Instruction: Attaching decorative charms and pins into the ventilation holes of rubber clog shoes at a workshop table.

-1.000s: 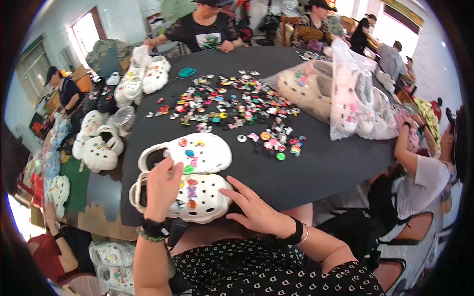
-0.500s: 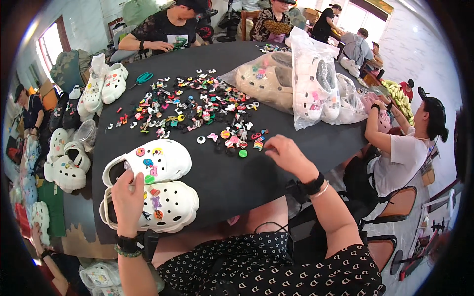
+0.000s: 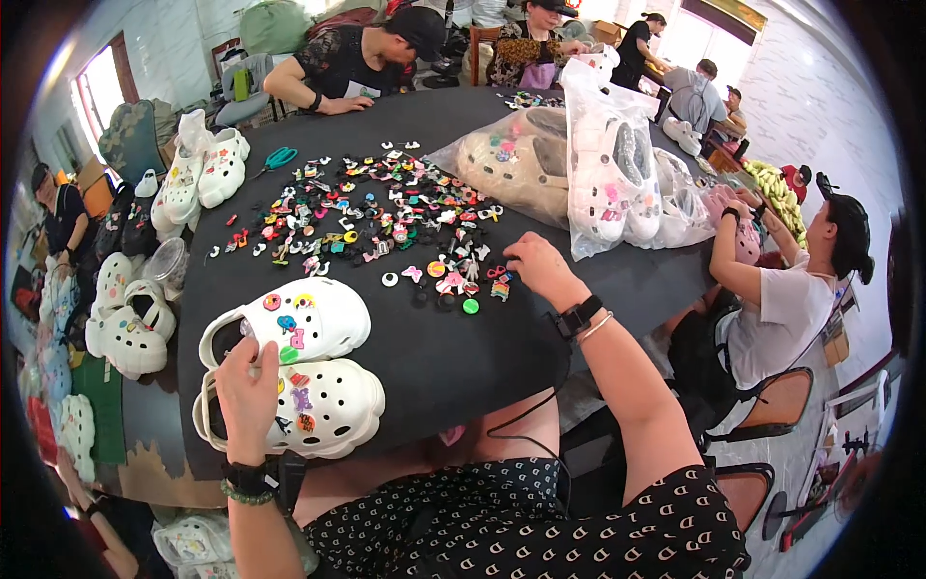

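Observation:
Two white clogs lie side by side on the dark table in front of me. The farther white clog point(image 3: 333, 314) and the nearer white clog point(image 3: 347, 410) both carry colourful shoe charms near the opening. My left hand point(image 3: 248, 391) is closed on the clogs' inner edges, fingers bent over the foot openings. At the right edge of a scattered pile of shoe charms point(image 3: 395, 217), my right hand point(image 3: 545, 265) reaches down with its fingers bent together. Whatever its fingertips hold, if anything, is too small to make out. A rainbow-striped charm point(image 3: 499, 289) lies just beside them.
Bagged clogs point(image 3: 612, 183) stand at the right back of the table point(image 3: 463, 367). Teal-handled scissors point(image 3: 280, 157) lie behind the pile. More white clogs point(image 3: 217, 169) sit at the left. Other people work across the table and at the right, one in a white shirt point(image 3: 786, 309).
My right hand has moved slightly left and away from me, onto the edge of the charm pile. My left hand stays at the clogs. Across the table, the person in black has leaned forward.

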`<state>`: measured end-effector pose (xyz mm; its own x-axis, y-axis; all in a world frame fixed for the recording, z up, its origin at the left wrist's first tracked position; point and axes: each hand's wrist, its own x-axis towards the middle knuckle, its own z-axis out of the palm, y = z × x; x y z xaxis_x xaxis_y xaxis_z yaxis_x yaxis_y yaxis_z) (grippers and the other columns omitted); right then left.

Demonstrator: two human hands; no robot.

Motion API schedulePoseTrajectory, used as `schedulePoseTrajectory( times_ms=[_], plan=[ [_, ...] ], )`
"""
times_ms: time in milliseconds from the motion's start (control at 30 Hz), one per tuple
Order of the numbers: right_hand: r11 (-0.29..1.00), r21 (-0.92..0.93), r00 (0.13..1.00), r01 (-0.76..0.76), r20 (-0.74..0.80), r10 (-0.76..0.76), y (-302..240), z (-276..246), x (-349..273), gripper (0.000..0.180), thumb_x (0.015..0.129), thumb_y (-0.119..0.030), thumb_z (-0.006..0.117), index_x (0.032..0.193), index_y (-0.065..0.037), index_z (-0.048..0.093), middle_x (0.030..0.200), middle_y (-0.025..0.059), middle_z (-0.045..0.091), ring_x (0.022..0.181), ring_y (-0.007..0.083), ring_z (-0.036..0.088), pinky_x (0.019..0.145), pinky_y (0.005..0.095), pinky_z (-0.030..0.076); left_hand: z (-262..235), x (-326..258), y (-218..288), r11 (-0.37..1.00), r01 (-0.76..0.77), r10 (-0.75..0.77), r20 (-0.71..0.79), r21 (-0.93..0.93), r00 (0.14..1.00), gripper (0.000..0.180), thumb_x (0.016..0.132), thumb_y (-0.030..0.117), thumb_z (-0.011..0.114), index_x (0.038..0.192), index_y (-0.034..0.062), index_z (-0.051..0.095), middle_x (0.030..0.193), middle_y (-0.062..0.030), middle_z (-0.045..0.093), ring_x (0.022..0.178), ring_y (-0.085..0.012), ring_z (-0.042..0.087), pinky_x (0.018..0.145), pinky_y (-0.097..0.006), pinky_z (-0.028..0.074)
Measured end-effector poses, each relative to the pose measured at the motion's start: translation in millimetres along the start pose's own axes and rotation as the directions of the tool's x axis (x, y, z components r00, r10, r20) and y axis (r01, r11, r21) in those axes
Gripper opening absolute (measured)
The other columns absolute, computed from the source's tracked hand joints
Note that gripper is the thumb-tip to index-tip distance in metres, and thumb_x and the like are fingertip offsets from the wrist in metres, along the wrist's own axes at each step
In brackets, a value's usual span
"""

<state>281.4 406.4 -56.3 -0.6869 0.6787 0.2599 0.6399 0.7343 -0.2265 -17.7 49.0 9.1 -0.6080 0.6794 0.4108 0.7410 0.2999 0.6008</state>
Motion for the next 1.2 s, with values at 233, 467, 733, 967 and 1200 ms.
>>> schedulePoseTrajectory(
  times_ms=[233,467,733,967,1200],
  plan=[
    [0.999,0.045,0.999,-0.005,-0.046,0.007,-10,-4,-10,0.014,0.079,-0.009,0.072,0.089,-0.004,0.063,0.087,0.0168,0.063,0.086,0.0374,0.062,0.077,0.0465,0.05,-1,0,-1,1.0,-0.019,0.019,-0.001,0.025,1.0,0.028,0.091,0.018,0.064,0.079,-0.0037,0.05,0.069,-0.0168,0.05,0.061,-0.0312,0.046,0.059,-0.04,0.038],
    [0.996,0.085,0.999,0.038,-0.04,-0.034,-7,-13,-12,0.012,0.08,-0.006,0.071,0.088,-0.004,0.063,0.084,0.0171,0.064,0.084,0.0376,0.064,0.075,0.0465,0.05,1,0,-5,0.999,-0.02,0.019,-0.009,-0.029,1.0,0.029,0.09,0.019,0.065,0.079,-0.0035,0.051,0.069,-0.017,0.052,0.062,-0.0324,0.049,0.06,-0.041,0.039],
    [0.994,-0.041,0.992,0.098,0.078,-0.095,-19,-25,14,0.017,0.079,-0.006,0.069,0.096,-0.006,0.068,0.093,0.0157,0.063,0.093,0.0347,0.063,0.081,0.0429,0.051,2,-1,-7,1.0,-0.029,0.029,-0.023,-0.003,0.999,0.028,0.089,0.019,0.066,0.078,-0.0026,0.052,0.068,-0.0176,0.052,0.063,-0.0335,0.05,0.059,-0.042,0.039],
    [0.927,-0.057,0.922,0.371,-0.097,-0.375,-48,0,58,0.04,0.08,0.002,0.063,0.119,-0.008,0.064,0.124,0.0149,0.056,0.112,0.0329,0.057,0.093,0.0382,0.049,2,0,-5,0.999,-0.032,0.032,-0.038,0.006,0.999,0.03,0.089,0.02,0.066,0.076,-0.0029,0.05,0.067,-0.0175,0.051,0.062,-0.0337,0.049,0.059,-0.042,0.039],
    [0.979,0.004,0.962,0.202,0.186,-0.199,-29,-4,37,0.048,0.077,0.005,0.064,0.123,-0.008,0.063,0.14,0.0176,0.05,0.125,0.0349,0.052,0.104,0.0408,0.045,2,-1,-4,1.0,-0.008,0.008,-0.034,-0.023,0.999,0.03,0.089,0.019,0.066,0.076,-0.0031,0.05,0.067,-0.0175,0.05,0.062,-0.0337,0.049,0.059,-0.042,0.039]
  ],
)
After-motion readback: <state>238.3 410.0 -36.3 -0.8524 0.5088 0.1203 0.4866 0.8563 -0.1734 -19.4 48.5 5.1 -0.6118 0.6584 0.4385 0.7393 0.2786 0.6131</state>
